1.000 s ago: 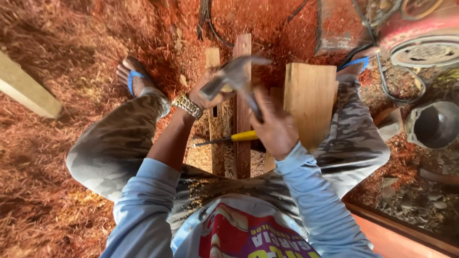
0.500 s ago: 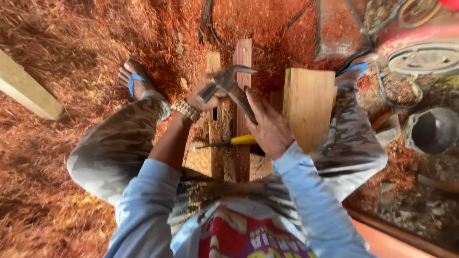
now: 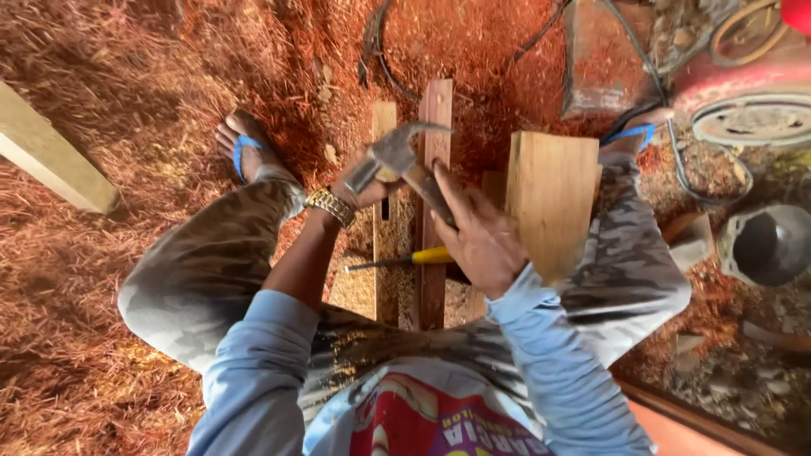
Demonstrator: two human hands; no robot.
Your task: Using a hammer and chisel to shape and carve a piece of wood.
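My right hand [image 3: 480, 241] grips the handle of a grey claw hammer [image 3: 397, 152]. The hammer's head sits against the fingers of my left hand [image 3: 365, 187], which wears a gold watch [image 3: 329, 205]. Those fingers are bunched over a pale wooden slat [image 3: 384, 262]; anything pinched in them is hidden. Beside it lies a reddish slat [image 3: 436, 110]. A yellow-handled screwdriver [image 3: 431, 255] lies across both slats, between my knees.
A wide pale plank [image 3: 553, 194] leans by my right knee. My feet in blue sandals [image 3: 245, 148] rest on red sawdust. A pale timber beam [image 3: 51, 160] lies at the left. A grey pipe [image 3: 769, 245], a round metal disc [image 3: 752, 122] and cables [image 3: 384, 51] lie at the right and back.
The hammer head has dropped from a raised position down to my left hand's fingers. My left hand stays on the pale slat.
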